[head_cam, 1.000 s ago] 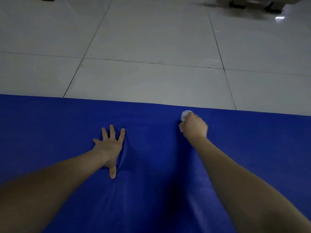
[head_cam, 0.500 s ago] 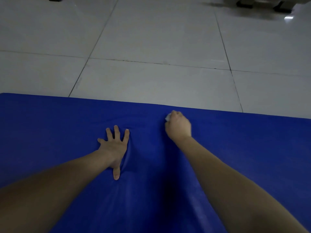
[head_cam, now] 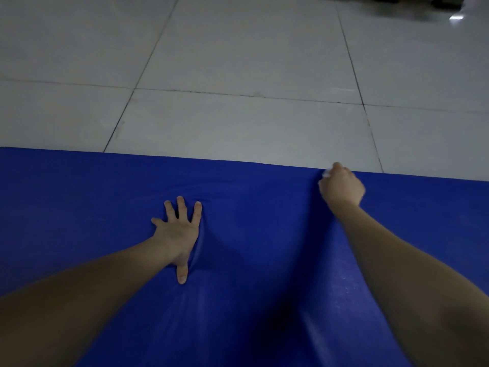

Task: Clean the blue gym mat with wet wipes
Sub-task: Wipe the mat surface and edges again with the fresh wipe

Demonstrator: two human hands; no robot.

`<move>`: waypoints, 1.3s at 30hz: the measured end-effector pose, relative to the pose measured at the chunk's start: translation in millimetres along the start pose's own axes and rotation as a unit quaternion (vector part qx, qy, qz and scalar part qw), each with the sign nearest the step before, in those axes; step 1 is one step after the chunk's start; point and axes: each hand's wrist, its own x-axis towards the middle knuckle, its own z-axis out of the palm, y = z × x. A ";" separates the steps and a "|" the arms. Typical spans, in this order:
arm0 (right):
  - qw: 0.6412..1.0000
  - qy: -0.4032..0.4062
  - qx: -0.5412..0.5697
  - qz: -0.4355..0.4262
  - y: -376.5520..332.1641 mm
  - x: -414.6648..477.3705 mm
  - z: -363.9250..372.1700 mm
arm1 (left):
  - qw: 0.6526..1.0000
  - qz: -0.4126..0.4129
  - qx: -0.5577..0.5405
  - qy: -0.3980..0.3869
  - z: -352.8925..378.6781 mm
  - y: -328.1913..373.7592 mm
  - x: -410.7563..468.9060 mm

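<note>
The blue gym mat covers the lower half of the view and its far edge runs across the middle. My left hand lies flat on the mat with fingers spread, pressing it so that it wrinkles beside the palm. My right hand is curled at the mat's far edge and grips a white wet wipe. Only a small bit of the wipe shows beside the knuckles.
Beyond the mat lies a pale tiled floor with dark grout lines. Dark feet of some furniture show at the top right, far from the mat.
My right hand with the wipe swept left along the mat's far edge, then back right and farther out. My left hand stayed pressed on the mat.
</note>
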 end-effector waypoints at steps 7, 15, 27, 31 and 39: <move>0.998 0.038 0.021 0.034 -13.2 -5.2 6.4 | 1.000 0.010 0.000 0.018 2.0 -2.3 1.0; 0.970 -0.087 0.081 -0.211 -161.7 -59.8 28.5 | 1.000 0.014 -0.004 0.007 -0.6 -1.7 -2.0; 0.998 0.019 0.026 0.050 16.3 15.2 -3.4 | 1.000 0.005 0.000 0.009 0.9 -1.7 1.4; 0.991 -0.020 0.102 0.085 -5.5 11.3 -1.3 | 1.000 0.004 0.001 0.007 0.7 0.0 1.7; 0.962 -0.145 0.182 -0.143 -147.5 -47.9 11.7 | 1.000 0.003 0.016 0.004 -4.2 0.7 -1.3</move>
